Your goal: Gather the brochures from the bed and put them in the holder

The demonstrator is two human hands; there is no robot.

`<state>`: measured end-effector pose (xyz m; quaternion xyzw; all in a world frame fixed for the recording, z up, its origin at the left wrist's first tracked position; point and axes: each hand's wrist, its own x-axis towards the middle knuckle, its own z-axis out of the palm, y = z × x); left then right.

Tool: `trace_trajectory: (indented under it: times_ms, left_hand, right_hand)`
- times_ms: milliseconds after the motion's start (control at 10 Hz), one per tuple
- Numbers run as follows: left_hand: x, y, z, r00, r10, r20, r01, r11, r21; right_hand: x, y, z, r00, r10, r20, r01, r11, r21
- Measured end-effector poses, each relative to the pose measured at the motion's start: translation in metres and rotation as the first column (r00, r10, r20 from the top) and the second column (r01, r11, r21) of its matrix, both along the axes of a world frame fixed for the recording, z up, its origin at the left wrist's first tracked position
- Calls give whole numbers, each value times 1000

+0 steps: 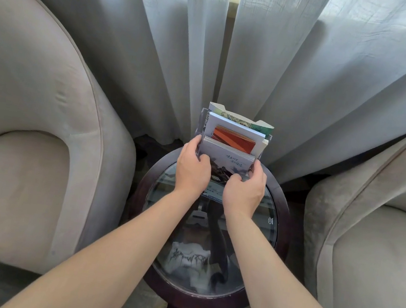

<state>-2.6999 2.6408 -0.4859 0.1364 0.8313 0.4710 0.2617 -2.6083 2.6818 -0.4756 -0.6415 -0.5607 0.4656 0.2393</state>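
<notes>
Two hands are working at one clear holder (202, 116), which is standing at the far edge of a round glass table (282, 219). At least four brochures (233, 138) are standing upright inside it in tiers; an exact count is not possible. The left hand (192, 170) is grasping the left side of the front brochure (225, 156), fingers curled over its edge, and the right hand (245, 190) is pinching its right side. This brochure is sitting between both hands, in the front pocket. Two beige armchairs (24, 152) are flanking the table, and grey curtains (159, 53) are hanging behind it.
</notes>
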Motion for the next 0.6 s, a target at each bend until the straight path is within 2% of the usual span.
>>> trace_trajectory:
  times_ms: [500, 600]
  left_hand:
    - [-4, 2, 5, 995, -103, 5, 103, 994, -34]
    - [-5, 0, 2, 998, -55, 1, 55, 996, -75]
  right_hand:
    - [3, 5, -3, 990, 123, 67, -125, 992, 22]
    - [7, 4, -5, 981, 111, 157, -114, 994, 5]
